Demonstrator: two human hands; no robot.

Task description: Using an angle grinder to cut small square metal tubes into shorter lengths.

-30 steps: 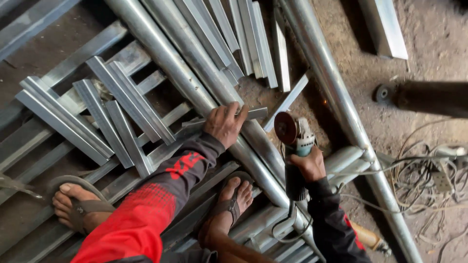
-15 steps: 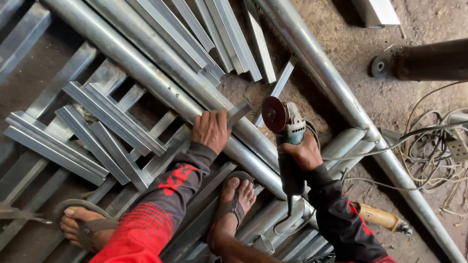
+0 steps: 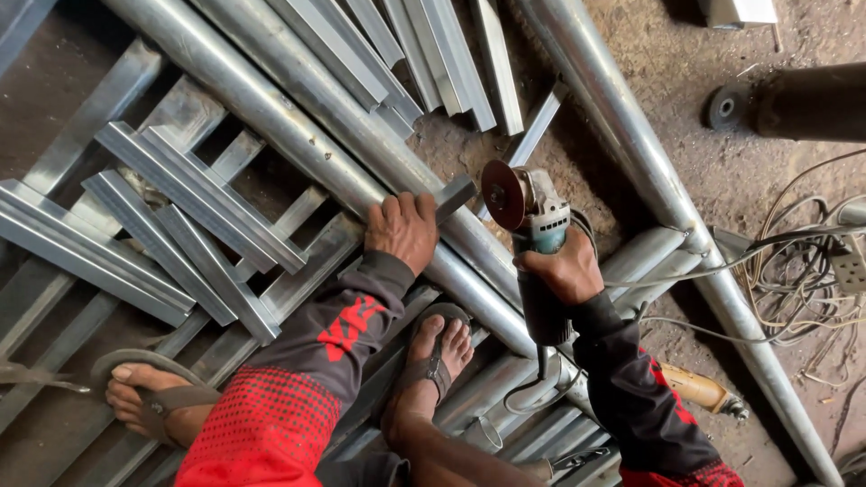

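Note:
My left hand point(image 3: 403, 227) presses down on a short grey metal channel piece point(image 3: 454, 196) that lies across a long steel pipe point(image 3: 298, 108). My right hand point(image 3: 566, 271) grips the dark body of an angle grinder point(image 3: 532, 216). Its reddish disc point(image 3: 502, 195) stands just right of the channel's end, close to it but apart. Both sleeves are black and red. My sandalled right foot point(image 3: 431, 361) rests on the pipes below my hands.
Stacked metal channels point(image 3: 180, 225) lie at left, more point(image 3: 424, 54) at the top. A second long pipe point(image 3: 649, 171) runs diagonally at right. Tangled cables point(image 3: 803, 271) and a power strip sit at far right. A yellow-handled tool point(image 3: 695, 390) lies on the ground. My left foot point(image 3: 149, 397) is at lower left.
The view has shifted, so hands and grinder sit slightly lower left in frame. My left hand stays on the channel piece. The grinder disc has stayed close to the piece's end.

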